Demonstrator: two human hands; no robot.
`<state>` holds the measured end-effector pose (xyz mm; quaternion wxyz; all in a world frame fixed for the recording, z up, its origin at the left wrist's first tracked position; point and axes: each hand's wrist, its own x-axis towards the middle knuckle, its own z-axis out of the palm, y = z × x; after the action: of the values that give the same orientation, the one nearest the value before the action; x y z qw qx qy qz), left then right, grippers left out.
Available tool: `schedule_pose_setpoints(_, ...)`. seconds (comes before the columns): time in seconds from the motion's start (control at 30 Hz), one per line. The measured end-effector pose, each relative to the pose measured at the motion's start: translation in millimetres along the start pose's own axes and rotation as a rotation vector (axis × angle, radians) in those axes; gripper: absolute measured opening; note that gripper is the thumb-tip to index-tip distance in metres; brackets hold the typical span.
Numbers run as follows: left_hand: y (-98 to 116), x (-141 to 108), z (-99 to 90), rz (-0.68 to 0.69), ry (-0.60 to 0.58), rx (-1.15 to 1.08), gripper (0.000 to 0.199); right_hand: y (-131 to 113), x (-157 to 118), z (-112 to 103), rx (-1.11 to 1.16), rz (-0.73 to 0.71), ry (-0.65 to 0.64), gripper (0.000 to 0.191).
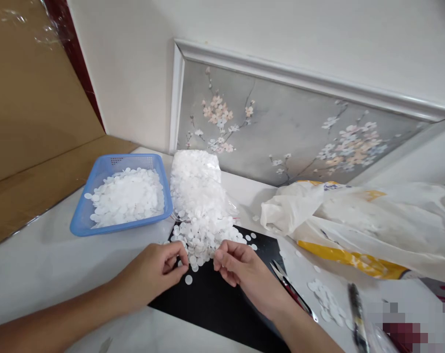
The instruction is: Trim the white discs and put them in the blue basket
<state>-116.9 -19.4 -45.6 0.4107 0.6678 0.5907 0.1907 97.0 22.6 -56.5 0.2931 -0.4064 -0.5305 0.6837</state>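
Note:
Small white translucent discs (198, 242) lie heaped on a black mat (208, 309), spilling from the mouth of a clear plastic bag (196, 171). My left hand (160, 267) is at the left edge of the heap, thumb and index finger curled into a pinch; whatever is between the tips is too small to make out. At the heap's right edge my right hand (240, 269) has its fingers curled and thumb pressed to the index finger, and any item there cannot be made out. One disc (188, 279) lies apart near my left fingertips.
A blue basket (81, 223) of discs stands at the left, beside cardboard (35, 122). Scissors (294, 291) lie right of my right hand, near loose discs (327, 301) and a dark pen-like object (358, 318). A white and yellow bag (355, 225) lies at the right, below a framed picture (281, 127).

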Motion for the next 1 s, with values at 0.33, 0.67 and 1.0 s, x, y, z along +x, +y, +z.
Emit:
schedule_pose_setpoints(0.33,8.4,0.3,14.4,0.016,-0.113,0.525,0.010,14.6,4.9,10.0,-1.191,-0.412,-0.044,0.014)
schedule_pose_setpoints(0.67,3.3,-2.7,-0.7,0.014,-0.097,0.016,0.012,3.5,-2.9,10.1,-0.339,0.010,0.054,0.019)
schedule_pose_setpoints(1.0,0.8,7.7,-7.0,0.018,0.031,-0.173,0.008,1.4,3.0,1.6,-0.219,-0.077,0.054,0.029)
